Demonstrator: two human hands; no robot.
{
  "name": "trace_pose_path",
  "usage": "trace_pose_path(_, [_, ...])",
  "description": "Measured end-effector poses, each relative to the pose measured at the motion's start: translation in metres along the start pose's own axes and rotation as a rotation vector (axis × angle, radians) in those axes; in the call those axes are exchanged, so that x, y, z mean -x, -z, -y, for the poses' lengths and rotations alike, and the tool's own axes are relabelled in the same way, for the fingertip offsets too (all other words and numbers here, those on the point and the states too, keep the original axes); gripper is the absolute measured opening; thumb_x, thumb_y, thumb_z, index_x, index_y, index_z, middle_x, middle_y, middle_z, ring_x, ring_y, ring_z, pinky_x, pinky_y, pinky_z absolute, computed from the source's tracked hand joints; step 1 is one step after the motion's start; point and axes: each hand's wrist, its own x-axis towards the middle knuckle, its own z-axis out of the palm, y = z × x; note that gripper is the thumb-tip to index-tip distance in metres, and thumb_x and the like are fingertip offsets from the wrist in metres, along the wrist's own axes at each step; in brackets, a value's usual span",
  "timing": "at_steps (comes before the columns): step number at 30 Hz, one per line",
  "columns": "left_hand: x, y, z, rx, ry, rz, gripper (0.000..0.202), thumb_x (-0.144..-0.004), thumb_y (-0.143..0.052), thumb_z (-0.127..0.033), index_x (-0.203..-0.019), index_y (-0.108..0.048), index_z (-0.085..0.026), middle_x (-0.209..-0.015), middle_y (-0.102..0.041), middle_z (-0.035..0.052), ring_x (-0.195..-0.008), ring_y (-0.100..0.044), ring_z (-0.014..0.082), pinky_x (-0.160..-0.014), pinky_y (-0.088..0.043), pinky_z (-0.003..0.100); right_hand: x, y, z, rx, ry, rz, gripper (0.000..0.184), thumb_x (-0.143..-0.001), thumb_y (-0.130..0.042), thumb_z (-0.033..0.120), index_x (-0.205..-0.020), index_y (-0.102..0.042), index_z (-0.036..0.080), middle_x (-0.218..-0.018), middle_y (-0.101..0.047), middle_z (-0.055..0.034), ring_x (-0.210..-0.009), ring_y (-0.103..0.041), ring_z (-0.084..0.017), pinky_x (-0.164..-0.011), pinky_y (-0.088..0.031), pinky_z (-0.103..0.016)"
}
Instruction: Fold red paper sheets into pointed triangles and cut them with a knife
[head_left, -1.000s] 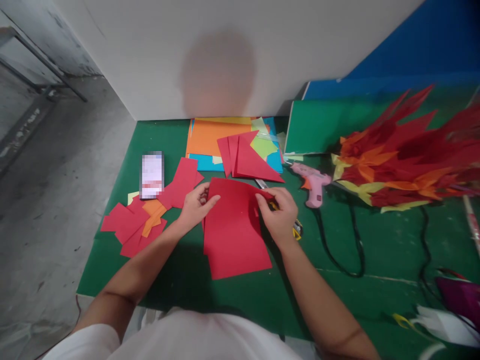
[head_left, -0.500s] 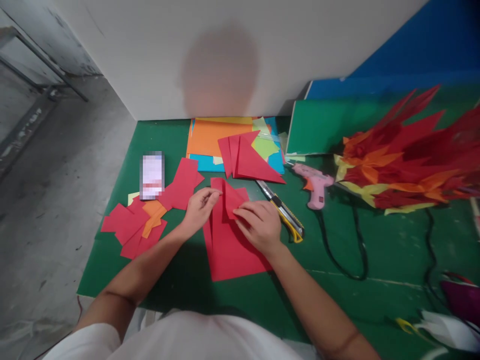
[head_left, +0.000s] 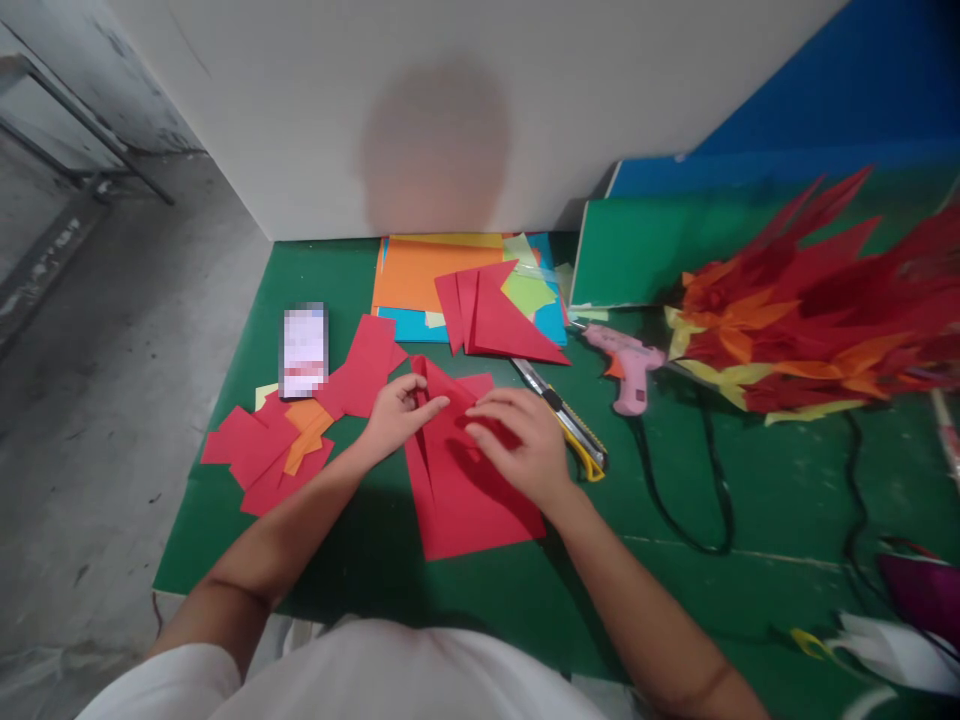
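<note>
A red paper sheet (head_left: 465, 500) lies on the green table (head_left: 705, 590) in front of me, its top right corner folded over into a point. My left hand (head_left: 397, 412) pinches the upper left edge of the sheet near the fold's tip. My right hand (head_left: 521, 442) lies flat on the folded flap with fingers stretched out, pressing it down. A yellow and black utility knife (head_left: 566, 420) rests just right of my right hand.
Folded red triangles (head_left: 495, 318) lie on a stack of orange, blue and yellow-green paper (head_left: 427, 275). Red and orange scraps (head_left: 274, 445) and a phone (head_left: 304, 350) are at left. A pink glue gun (head_left: 626, 365) with black cord and a red-orange paper decoration (head_left: 817, 310) are at right.
The top right corner of the red sheet has been folded over leftward. My right hand moved from the sheet's right edge onto the flap and now presses it flat.
</note>
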Motion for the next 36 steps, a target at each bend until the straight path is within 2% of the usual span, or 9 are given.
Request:
trace_pose_path(2, [0.001, 0.0, -0.001, 0.064, 0.004, 0.052, 0.04, -0.067, -0.076, -0.049, -0.071, -0.052, -0.017, -0.066, -0.051, -0.0037, -0.058, -0.046, 0.008, -0.056, -0.041, 0.022, -0.007, 0.009, -0.006, -0.061, -0.135, -0.004, 0.018, -0.09, -0.054, 0.035, -0.089, -0.068, 0.024, -0.091, -0.069, -0.0058, -0.09, -0.062, -0.021, -0.083, -0.048, -0.038])
trace_pose_path(6, [0.003, -0.001, -0.005, 0.151, 0.028, 0.175, 0.041, -0.067, -0.075, -0.052, -0.078, -0.059, -0.017, -0.08, -0.063, 0.003, -0.075, -0.06, 0.015, -0.073, -0.051, 0.031, -0.016, 0.021, -0.016, -0.244, -0.369, 0.335, 0.029, -0.084, -0.059, 0.045, -0.102, -0.069, 0.024, -0.097, -0.072, -0.005, -0.082, -0.065, -0.022, -0.07, -0.051, -0.033])
trace_pose_path(10, [0.005, -0.003, -0.004, 0.106, 0.023, 0.202, 0.039, -0.069, -0.075, -0.049, -0.081, -0.056, -0.017, -0.083, -0.061, 0.0027, -0.077, -0.06, 0.0143, -0.074, -0.051, 0.03, -0.017, 0.02, -0.016, -0.288, -0.477, 0.533, 0.034, -0.081, -0.061, 0.052, -0.073, -0.067, 0.02, -0.068, -0.066, 0.0001, -0.061, -0.058, -0.016, -0.049, -0.041, -0.025])
trace_pose_path(13, [0.004, -0.003, -0.001, 0.14, -0.03, 0.114, 0.043, -0.068, -0.078, -0.044, -0.085, -0.046, -0.02, -0.085, -0.056, -0.0007, -0.074, -0.057, 0.0097, -0.068, -0.049, 0.023, -0.015, 0.014, -0.016, -0.363, -0.587, 0.447, 0.037, -0.076, -0.067, 0.053, -0.063, -0.061, 0.018, -0.06, -0.06, 0.0022, -0.057, -0.055, -0.014, -0.046, -0.038, -0.024])
trace_pose_path(16, [0.002, -0.004, 0.001, 0.212, -0.029, 0.061, 0.051, -0.068, -0.078, -0.043, -0.089, -0.037, -0.022, -0.083, -0.055, -0.003, -0.069, -0.056, 0.0077, -0.063, -0.047, 0.021, -0.013, 0.008, -0.018, -0.581, -0.734, 0.298, 0.032, -0.071, -0.072, 0.05, -0.081, -0.067, 0.019, -0.076, -0.069, -0.0006, -0.071, -0.064, -0.019, -0.059, -0.05, -0.028])
trace_pose_path(20, [0.002, -0.004, -0.003, 0.192, 0.03, 0.115, 0.047, -0.071, -0.075, -0.042, -0.089, -0.036, -0.022, -0.073, -0.055, -0.005, -0.059, -0.053, 0.0065, -0.058, -0.045, 0.021, -0.01, 0.002, -0.02, -0.718, -0.83, 0.159, 0.035, -0.068, -0.076, 0.045, -0.091, -0.068, 0.021, -0.095, -0.074, -0.0047, -0.085, -0.069, -0.023, -0.074, -0.056, -0.036])
trace_pose_path(23, [0.002, -0.003, -0.004, 0.17, 0.034, 0.112, 0.045, -0.07, -0.076, -0.041, -0.087, -0.039, -0.021, -0.073, -0.056, -0.0041, -0.062, -0.054, 0.0069, -0.06, -0.045, 0.021, -0.009, 0.001, -0.02, -0.745, -0.812, 0.167, 0.038, -0.069, -0.076, 0.044, -0.098, -0.066, 0.022, -0.102, -0.073, -0.0056, -0.09, -0.07, -0.024, -0.079, -0.057, -0.039])
trace_pose_path(28, [0.001, 0.001, -0.002, 0.208, 0.056, 0.14, 0.043, -0.068, -0.078, -0.037, -0.085, -0.043, -0.02, -0.073, -0.057, -0.0037, -0.063, -0.055, 0.0066, -0.063, -0.046, 0.021, -0.009, 0.004, -0.023, -0.78, -0.774, 0.32, 0.043, -0.074, -0.072, 0.048, -0.108, -0.068, 0.022, -0.107, -0.073, -0.0061, -0.095, -0.069, -0.025, -0.083, -0.057, -0.04])
trace_pose_path(36, [0.008, 0.002, -0.005, 0.202, 0.036, 0.259, 0.037, -0.073, -0.076, -0.033, -0.09, -0.046, -0.019, -0.078, -0.059, -0.0013, -0.067, -0.057, 0.0073, -0.063, -0.046, 0.02, -0.006, -0.003, -0.023, -0.839, -0.902, 0.16, 0.036, -0.066, -0.079, 0.046, -0.092, -0.073, 0.022, -0.098, -0.075, -0.0049, -0.083, -0.071, -0.024, -0.075, -0.057, -0.037])
